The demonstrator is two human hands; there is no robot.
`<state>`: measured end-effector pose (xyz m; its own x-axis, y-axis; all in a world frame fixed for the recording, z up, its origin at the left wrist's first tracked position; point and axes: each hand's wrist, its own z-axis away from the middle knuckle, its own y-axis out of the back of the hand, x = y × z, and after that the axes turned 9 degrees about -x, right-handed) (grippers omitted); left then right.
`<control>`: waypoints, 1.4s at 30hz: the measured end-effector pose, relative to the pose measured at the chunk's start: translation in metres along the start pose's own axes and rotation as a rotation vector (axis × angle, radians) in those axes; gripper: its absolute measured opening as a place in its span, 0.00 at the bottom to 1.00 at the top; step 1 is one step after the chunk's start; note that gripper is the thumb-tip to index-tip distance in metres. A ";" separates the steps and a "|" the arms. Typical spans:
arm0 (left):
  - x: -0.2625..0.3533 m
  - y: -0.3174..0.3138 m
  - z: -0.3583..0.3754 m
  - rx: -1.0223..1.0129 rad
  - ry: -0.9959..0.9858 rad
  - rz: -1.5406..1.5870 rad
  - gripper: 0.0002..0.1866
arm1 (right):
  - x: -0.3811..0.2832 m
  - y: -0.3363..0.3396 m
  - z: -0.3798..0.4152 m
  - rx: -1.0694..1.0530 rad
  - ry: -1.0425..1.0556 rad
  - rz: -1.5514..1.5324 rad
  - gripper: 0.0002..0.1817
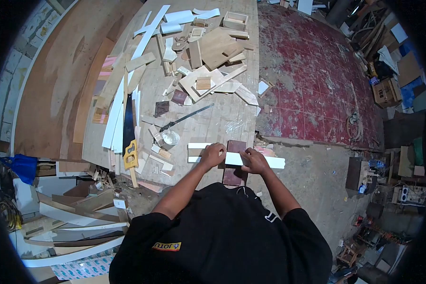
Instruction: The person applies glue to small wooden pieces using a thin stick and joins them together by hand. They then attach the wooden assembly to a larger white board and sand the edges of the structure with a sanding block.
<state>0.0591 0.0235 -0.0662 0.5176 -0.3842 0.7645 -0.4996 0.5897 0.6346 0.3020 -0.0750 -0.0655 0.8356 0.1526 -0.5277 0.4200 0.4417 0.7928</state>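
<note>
A long white strip (235, 158) lies crosswise at the near edge of the wooden table. My left hand (214, 155) closes its fingers on the strip's left part, and my right hand (254, 161) grips it farther right. Between my hands, a reddish-brown sheet that looks like sandpaper (235, 177) passes beneath the strip and shows on both sides of it. A second white piece (197, 146) sticks out left of my left hand, just beyond the first strip.
On the wooden table (184, 130) are a yellow-handled saw (130, 154), a dark file-like tool (187, 117), a small round container (171, 137) and many wood offcuts. A wooden box (235, 20) stands at the back. Red flooring (307, 85) extends to the right.
</note>
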 end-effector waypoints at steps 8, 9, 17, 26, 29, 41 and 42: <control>-0.015 -0.034 -0.010 -0.042 0.337 0.293 0.13 | -0.007 -0.002 0.012 0.112 0.020 0.138 0.40; -0.013 -0.035 -0.011 -0.081 0.391 0.308 0.15 | -0.007 0.000 0.013 0.112 0.021 0.141 0.40; 0.031 -0.025 -0.020 -0.245 0.658 0.515 0.20 | -0.017 0.001 0.043 0.289 0.005 0.280 0.41; 0.002 -0.064 -0.026 -0.263 0.629 0.521 0.18 | -0.022 -0.006 0.053 0.381 0.003 0.344 0.35; 0.012 -0.053 -0.022 -0.321 0.659 0.473 0.17 | -0.023 -0.002 0.054 0.362 0.053 0.321 0.34; 0.018 -0.040 -0.024 -0.441 0.869 0.780 0.11 | -0.019 -0.008 0.054 0.474 0.101 0.391 0.30; 0.015 -0.040 -0.025 -0.475 0.873 0.880 0.09 | -0.019 -0.008 0.056 0.474 0.102 0.392 0.30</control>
<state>0.1049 0.0118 -0.0830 0.5112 0.7258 0.4602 -0.6985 0.6629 -0.2696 0.3027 -0.1306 -0.0452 0.9314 0.3177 -0.1778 0.2198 -0.1013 0.9703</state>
